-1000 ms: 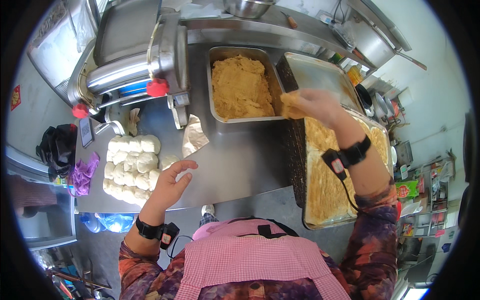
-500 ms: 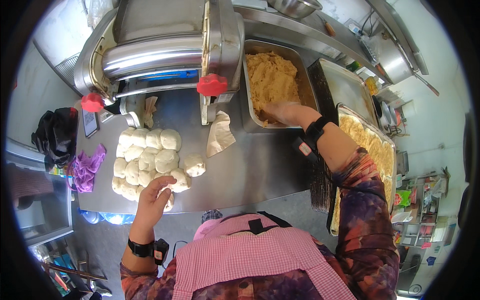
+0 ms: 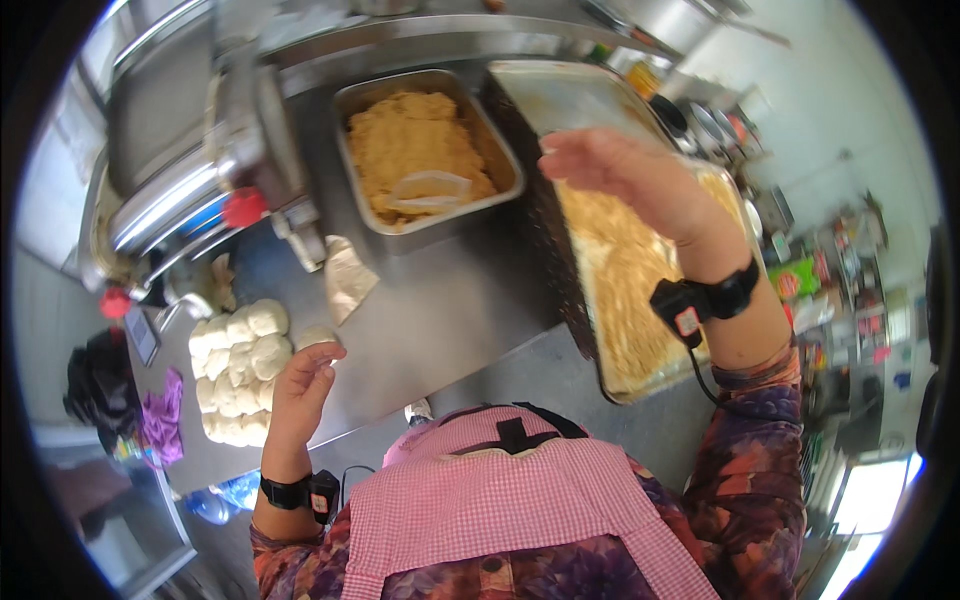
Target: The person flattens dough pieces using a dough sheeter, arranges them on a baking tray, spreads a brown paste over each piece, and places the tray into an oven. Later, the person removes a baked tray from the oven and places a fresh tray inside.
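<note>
My right hand [image 3: 635, 185] is raised over the far end of a large tray [image 3: 612, 385] spread with a golden-brown layer [image 3: 640, 290]. Its fingers are stretched out together, slightly blurred, and nothing shows in them. At the left, my left hand [image 3: 303, 393] hovers beside a cluster of pale dough balls [image 3: 240, 365], fingers loosely extended and thumb apart, holding nothing visible. A single dough ball [image 3: 316, 336] lies just past its fingertips. In a deep metal pan [image 3: 510, 190], tan paste [image 3: 410, 140] carries a translucent, flat, curved piece [image 3: 430, 190], perhaps a scraper.
A dough roller machine [image 3: 180, 190] with red knobs stands at the back left. Torn brown paper [image 3: 347, 278] lies on the steel table [image 3: 430, 320]. Left of the dough are a purple cloth [image 3: 162, 415] and a phone [image 3: 141, 335]. Another tray [image 3: 570, 85] sits behind the golden one.
My right hand has left the paste pan and moved right, over the golden tray. The translucent piece now shows in the paste. The whole view has swung toward the right; my left hand stays by the dough.
</note>
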